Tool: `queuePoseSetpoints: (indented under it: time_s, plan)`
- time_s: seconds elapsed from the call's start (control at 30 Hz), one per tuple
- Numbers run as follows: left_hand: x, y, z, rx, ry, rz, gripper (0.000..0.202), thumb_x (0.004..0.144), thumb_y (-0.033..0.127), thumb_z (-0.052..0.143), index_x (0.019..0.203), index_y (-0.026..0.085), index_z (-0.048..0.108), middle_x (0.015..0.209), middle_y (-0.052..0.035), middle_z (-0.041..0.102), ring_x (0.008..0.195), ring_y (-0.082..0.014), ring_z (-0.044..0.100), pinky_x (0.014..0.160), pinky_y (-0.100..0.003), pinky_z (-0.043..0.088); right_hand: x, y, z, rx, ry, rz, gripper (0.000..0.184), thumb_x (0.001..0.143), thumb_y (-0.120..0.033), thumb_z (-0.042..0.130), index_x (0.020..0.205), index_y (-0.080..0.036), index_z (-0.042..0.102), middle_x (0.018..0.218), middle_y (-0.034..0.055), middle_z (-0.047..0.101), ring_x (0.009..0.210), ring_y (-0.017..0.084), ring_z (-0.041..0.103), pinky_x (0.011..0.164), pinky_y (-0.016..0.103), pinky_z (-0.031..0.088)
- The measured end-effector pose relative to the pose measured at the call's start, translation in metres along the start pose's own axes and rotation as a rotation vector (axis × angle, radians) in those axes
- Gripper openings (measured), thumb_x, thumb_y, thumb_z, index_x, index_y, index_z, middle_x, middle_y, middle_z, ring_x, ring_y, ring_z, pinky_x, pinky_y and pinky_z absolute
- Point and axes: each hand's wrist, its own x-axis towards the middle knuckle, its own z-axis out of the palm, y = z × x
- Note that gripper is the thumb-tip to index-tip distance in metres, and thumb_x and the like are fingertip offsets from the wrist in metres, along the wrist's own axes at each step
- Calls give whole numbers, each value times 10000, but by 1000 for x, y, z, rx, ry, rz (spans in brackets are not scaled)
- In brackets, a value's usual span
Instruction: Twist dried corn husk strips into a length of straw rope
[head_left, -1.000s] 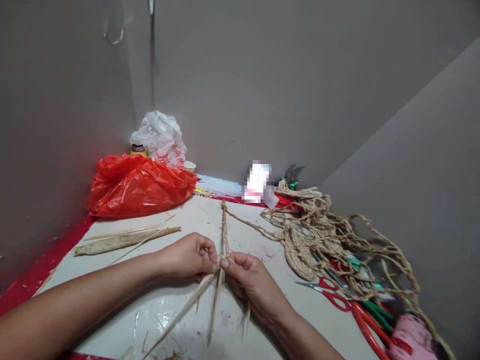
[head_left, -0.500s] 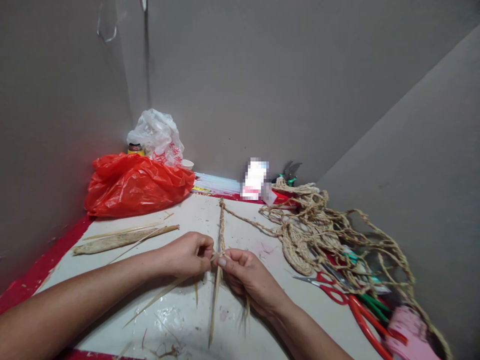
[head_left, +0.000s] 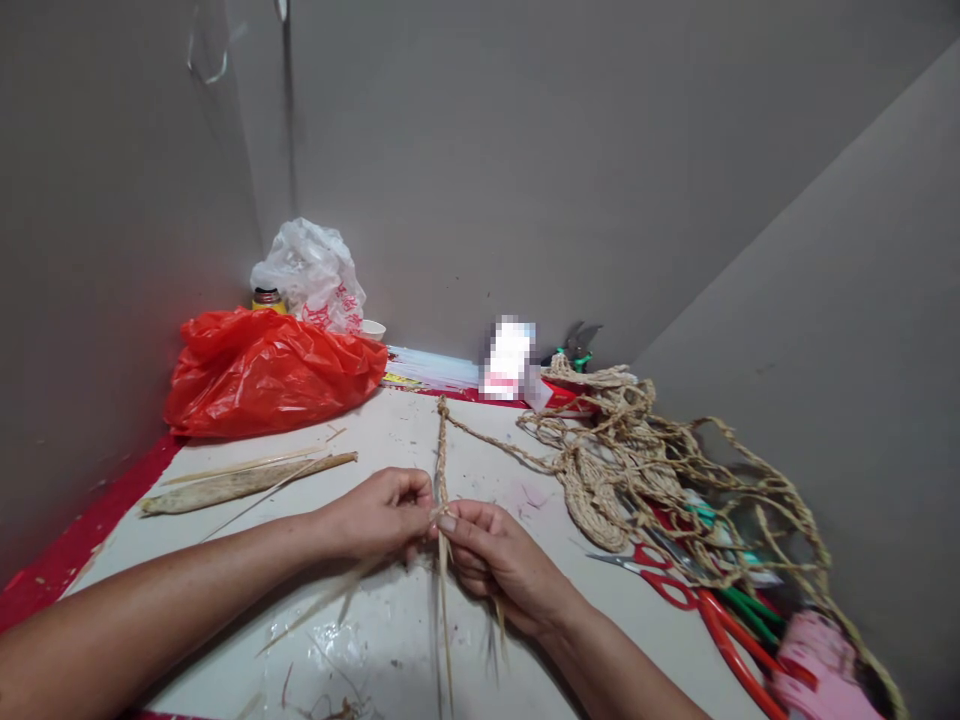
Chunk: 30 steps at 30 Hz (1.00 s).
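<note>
A braided straw cord (head_left: 442, 455) runs toward me over the white board, its far end joined to a strand leading right into a heap of cord. At its near end my left hand (head_left: 386, 515) is closed, thumb and fingers pinching straw strands. Opposite it, my right hand (head_left: 491, 555) is closed too, its thumb pressed on the braid. Loose straw strands (head_left: 447, 620) hang down between the hands, and others trail below each palm. Exactly which strand each hand pinches is partly hidden by the fingers.
Left lie a dried husk strip (head_left: 247, 482) and a red plastic bag (head_left: 277, 375), with a white bag (head_left: 311, 270) behind. To the right are a heap of braided cord (head_left: 600, 480), red-handled scissors (head_left: 656, 575), a red handle (head_left: 731, 655) and a pink tool (head_left: 817, 665).
The hanging strands between my hands have shifted; the broad strand now shows as thinner, separated ones. My left hand has moved slightly toward the right hand, still pinching at the braid's end.
</note>
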Motion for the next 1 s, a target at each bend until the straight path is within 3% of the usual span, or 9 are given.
queuePoseSetpoints:
  time_s: [0.23,0.4,0.47,0.57,0.67,0.83,1.0]
  plan:
    - [0,3,-8,373,105,136,32,713,195,446,687,177,444,656,35,459,630,-96,404,578,-201,324,2,2,4,-25,49,-26,360,773,-479,637,676,-162,497,408,-112,299,364,27,131,367,200,83]
    - [-8,23,-15,451,306,243,58,681,135,441,709,176,472,730,12,503,717,-119,450,670,-221,366,4,5,3,-120,93,-41,357,793,-487,597,688,-151,535,395,-105,313,358,37,152,365,211,95]
    - [-16,33,-8,319,276,170,31,704,167,467,726,174,486,653,31,476,633,-102,436,590,-205,348,5,6,2,-165,111,-43,371,801,-495,581,680,-146,546,396,-103,307,356,37,161,368,216,91]
    - [-29,39,10,40,93,-27,82,720,227,500,785,180,486,588,41,507,508,-84,416,491,-195,307,6,8,2,-192,125,-66,409,768,-522,604,621,-151,516,404,-94,324,359,34,190,375,217,94]
    - [-33,28,26,25,23,-144,90,729,258,512,763,181,480,579,20,558,473,-86,423,470,-200,300,6,8,4,-162,120,-88,435,739,-539,622,580,-160,478,404,-88,338,360,33,205,379,215,100]
    - [-22,4,24,417,285,-5,179,769,284,500,635,167,516,578,15,520,547,-98,429,521,-216,284,5,7,6,-131,115,-61,399,751,-515,617,610,-179,455,399,-106,308,349,34,158,355,212,88]
    - [-19,8,14,567,365,102,128,735,263,547,653,173,584,737,-13,579,695,-132,483,617,-230,320,6,8,5,-132,81,-53,344,800,-483,566,666,-174,494,412,-101,325,356,40,177,351,203,109]
